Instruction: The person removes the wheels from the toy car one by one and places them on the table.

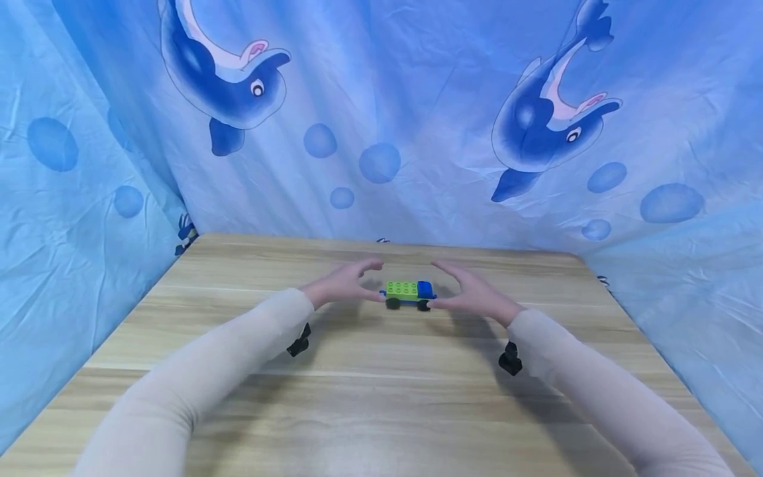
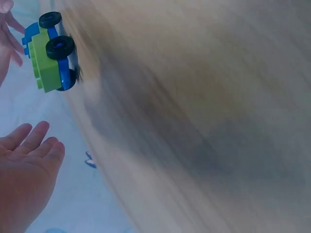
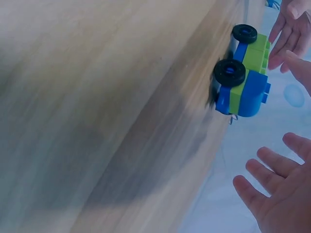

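green-and-blue studded plastic toy truck (image 1: 403,290) is framed between bare left hand (image 1: 341,284) and bare right hand (image 1: 477,294), both held wide; probably light, stiff; best gripped by its ends

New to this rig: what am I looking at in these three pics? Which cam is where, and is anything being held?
There's no robot here: these are a person's bare hands. The wide picture comes from a head-worn camera looking forward and down. The other two come from cameras on the left and right wrists, so the table looks steeply tilted in them.

On the wood-grain table stands a toy truck on black wheels, with a green studded body and a blue cab facing the person's right. The left hand is at its rear end, the right hand at its cab end. Both are open; neither grips it, so nothing is held. Behind hangs a blue dolphin-print curtain.
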`<state>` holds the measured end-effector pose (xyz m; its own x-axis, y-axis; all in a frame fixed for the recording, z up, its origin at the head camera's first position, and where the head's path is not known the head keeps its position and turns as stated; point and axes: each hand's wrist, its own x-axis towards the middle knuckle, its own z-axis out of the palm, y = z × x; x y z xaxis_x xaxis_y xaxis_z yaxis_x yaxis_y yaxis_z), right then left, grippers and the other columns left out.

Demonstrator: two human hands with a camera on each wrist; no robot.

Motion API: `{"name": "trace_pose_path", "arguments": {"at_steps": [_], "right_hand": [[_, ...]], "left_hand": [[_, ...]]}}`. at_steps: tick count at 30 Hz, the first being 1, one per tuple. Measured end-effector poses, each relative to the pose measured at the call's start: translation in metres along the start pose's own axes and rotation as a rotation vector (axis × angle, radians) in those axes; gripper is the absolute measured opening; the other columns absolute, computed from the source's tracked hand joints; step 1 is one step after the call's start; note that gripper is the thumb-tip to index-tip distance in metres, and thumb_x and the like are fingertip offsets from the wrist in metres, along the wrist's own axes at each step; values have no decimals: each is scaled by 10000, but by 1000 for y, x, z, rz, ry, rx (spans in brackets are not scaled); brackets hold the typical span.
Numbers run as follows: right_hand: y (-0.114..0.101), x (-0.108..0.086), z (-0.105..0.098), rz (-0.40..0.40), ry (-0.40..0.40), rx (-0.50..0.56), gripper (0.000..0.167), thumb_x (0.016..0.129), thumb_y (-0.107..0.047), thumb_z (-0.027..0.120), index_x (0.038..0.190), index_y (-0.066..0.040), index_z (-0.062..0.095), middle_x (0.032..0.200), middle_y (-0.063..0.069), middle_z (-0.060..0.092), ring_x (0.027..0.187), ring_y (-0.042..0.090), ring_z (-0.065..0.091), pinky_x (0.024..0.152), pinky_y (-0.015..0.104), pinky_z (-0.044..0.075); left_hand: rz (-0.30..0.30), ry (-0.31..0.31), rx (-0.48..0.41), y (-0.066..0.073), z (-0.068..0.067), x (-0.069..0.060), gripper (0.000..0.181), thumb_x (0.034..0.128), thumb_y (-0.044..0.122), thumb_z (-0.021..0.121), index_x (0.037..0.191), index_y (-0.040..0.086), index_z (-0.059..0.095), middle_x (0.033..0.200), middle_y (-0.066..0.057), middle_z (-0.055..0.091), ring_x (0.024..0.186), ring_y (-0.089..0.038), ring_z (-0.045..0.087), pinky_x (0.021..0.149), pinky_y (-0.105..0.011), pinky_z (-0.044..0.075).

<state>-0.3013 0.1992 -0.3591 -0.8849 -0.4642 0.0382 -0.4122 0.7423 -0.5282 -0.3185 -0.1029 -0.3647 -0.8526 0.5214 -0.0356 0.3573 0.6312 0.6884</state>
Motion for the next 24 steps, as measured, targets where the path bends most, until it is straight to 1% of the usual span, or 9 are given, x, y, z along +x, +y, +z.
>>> {"name": "trace_pose_path", "arguments": {"at_steps": [3,7,9,12,14,16,19,22,24], "right_hand": [[0,6,6,16,-8,22,900,798,-513,745,1528,-275,276,1582,55,300,1422,350,326,1122,595,313],[-2,14,12,49,-23,59,834,825,-476,736,1513,-261,318,1565,49,330,1386,336,387,1083,583,376],[-4,19,15,55,-30,69,804,832,-466,732,1503,-257,341,1553,45,352,1373,321,407,1075,574,389],[-7,26,19,42,-46,84,793,834,-440,739,1497,-227,360,1534,59,382,1364,311,417,1076,545,399],[-10,30,22,35,-59,96,788,836,-414,746,1494,-194,370,1514,90,408,1355,312,421,1075,528,403],[-12,33,25,31,-74,111,782,836,-383,754,1487,-162,382,1487,120,437,1323,309,452,1055,493,431],[-14,38,28,27,-90,130,744,839,-341,760,1466,-136,417,1432,153,491,1222,286,531,986,431,483],[-15,42,31,26,-106,136,694,843,-322,759,1437,-127,458,1367,144,541,1090,234,585,877,354,521],[-15,44,33,20,-111,129,654,842,-314,761,1408,-124,495,1326,123,569,1032,201,589,832,319,518]], "left_hand": [[5,-3,-54,-3,5,6,846,825,327,766,1506,109,313,1540,-83,374,1430,-312,326,1179,-483,270],[-32,-3,-156,-10,14,15,776,832,283,758,1473,78,373,1504,-104,427,1380,-291,417,1164,-444,314],[-51,0,-185,-12,18,20,738,831,272,759,1452,78,411,1476,-105,464,1349,-272,461,1151,-425,341],[-52,9,-182,-13,22,24,686,840,250,754,1423,57,448,1429,-123,515,1311,-266,505,1130,-406,377],[-51,18,-166,-10,23,24,653,855,242,740,1412,47,461,1404,-129,539,1289,-264,525,1116,-397,398],[-57,31,-154,-8,23,24,622,865,238,730,1398,41,477,1375,-131,562,1264,-263,543,1101,-397,416],[-61,52,-139,-7,25,24,556,868,234,725,1353,45,528,1309,-121,608,1208,-252,579,1072,-395,446],[-59,61,-146,-7,26,25,474,863,213,729,1288,61,583,1234,-100,649,1146,-231,611,1043,-384,470],[-52,64,-150,-7,28,26,440,861,199,728,1260,63,601,1201,-96,664,1117,-223,624,1029,-378,481]]}}
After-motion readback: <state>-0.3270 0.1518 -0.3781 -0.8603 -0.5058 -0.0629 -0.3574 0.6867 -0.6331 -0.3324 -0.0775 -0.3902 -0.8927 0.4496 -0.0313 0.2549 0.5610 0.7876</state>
